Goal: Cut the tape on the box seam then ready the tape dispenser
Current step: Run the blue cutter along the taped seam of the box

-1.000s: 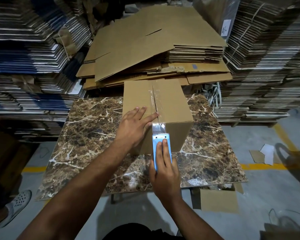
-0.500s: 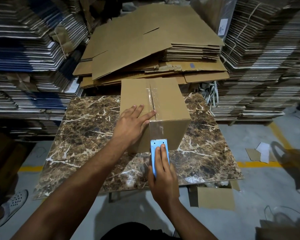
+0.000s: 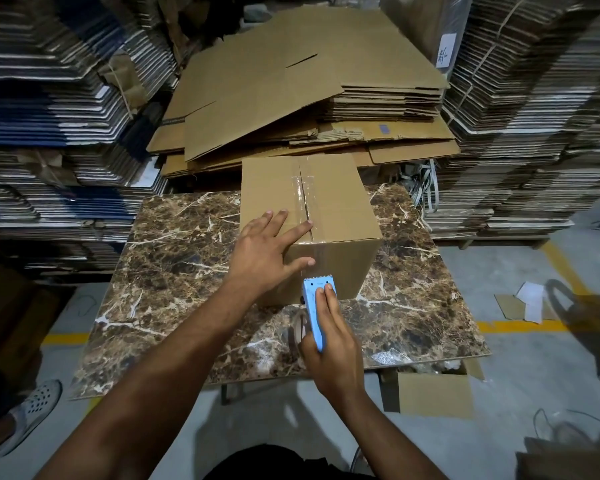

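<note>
Plain tan box point(image 3: 340, 216), light blue tape dispenser point(image 3: 314, 306), brown tabletop point(image 3: 174, 258) veined white

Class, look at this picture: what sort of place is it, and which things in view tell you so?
Probably a packing area in a carton warehouse. Tall stacks of flattened cardboard line the walls, loose flat cartons lie behind, and a taped box sits on a marble-patterned table.

The blue tape dispenser point(image 3: 315, 308) in the right hand point(image 3: 333, 351) has slid from the box's point(image 3: 343, 216) top front edge down its front face, and its toothed end now sits low on that face, tilted slightly. On the box top, the left hand's point(image 3: 262, 258) thumb has dropped over the front edge.
</note>
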A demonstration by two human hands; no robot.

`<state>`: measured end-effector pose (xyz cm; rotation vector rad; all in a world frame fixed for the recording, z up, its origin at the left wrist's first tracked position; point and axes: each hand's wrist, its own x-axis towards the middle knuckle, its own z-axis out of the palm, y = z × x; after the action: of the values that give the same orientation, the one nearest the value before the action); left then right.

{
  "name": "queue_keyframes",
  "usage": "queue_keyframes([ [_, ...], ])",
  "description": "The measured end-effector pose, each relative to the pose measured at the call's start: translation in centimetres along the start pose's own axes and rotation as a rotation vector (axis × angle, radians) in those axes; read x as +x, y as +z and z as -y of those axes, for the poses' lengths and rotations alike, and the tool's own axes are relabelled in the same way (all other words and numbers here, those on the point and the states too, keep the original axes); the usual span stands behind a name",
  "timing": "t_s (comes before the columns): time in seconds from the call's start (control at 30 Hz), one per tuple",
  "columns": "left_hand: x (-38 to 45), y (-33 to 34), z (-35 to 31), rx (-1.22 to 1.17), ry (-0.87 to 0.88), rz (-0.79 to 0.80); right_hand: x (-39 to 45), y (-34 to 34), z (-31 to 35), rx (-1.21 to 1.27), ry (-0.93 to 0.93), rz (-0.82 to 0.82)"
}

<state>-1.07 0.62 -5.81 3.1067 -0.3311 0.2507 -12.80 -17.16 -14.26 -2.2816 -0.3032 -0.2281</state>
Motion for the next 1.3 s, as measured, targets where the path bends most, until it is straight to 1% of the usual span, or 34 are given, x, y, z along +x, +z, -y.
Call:
queue_keyframes([
  [0.07,0.1,0.2,-0.1,0.017,-0.010,-0.003,0.3,-0.2,0.1,0.022,0.028,0.005],
  [0.13,0.1,0.5,-0.2,0.018,-0.022,-0.030,0.7,-0.6,0.6,0.080,0.097,0.025],
  [0.23,0.2,1.0,-0.3,0.027,-0.034,-0.089,1.6,-0.9,1.0,0.239,0.192,0.051],
  [0.43,1.0,1.1,-0.1,0.039,-0.049,-0.097,3.8,-1.8,-0.5,0.542,0.271,0.062],
  [0.53,0.9,1.5,-0.1,0.051,-0.035,-0.130,4.6,-2.9,-1.0,0.696,0.321,0.115],
  [0.6,0.9,1.6,0.0,0.051,-0.033,-0.132,5.1,-3.2,-1.2,0.751,0.341,0.151],
  [0.87,0.9,1.8,0.0,0.052,-0.022,-0.159,6.0,-3.8,-1.6,0.526,0.257,0.205],
  [1.13,0.8,1.8,-0.1,0.056,-0.021,-0.170,6.4,-4.8,-0.6,0.152,0.177,0.234],
  [1.3,0.8,1.7,-0.1,0.054,-0.024,-0.167,7.0,-5.7,0.3,0.120,0.200,0.266],
])
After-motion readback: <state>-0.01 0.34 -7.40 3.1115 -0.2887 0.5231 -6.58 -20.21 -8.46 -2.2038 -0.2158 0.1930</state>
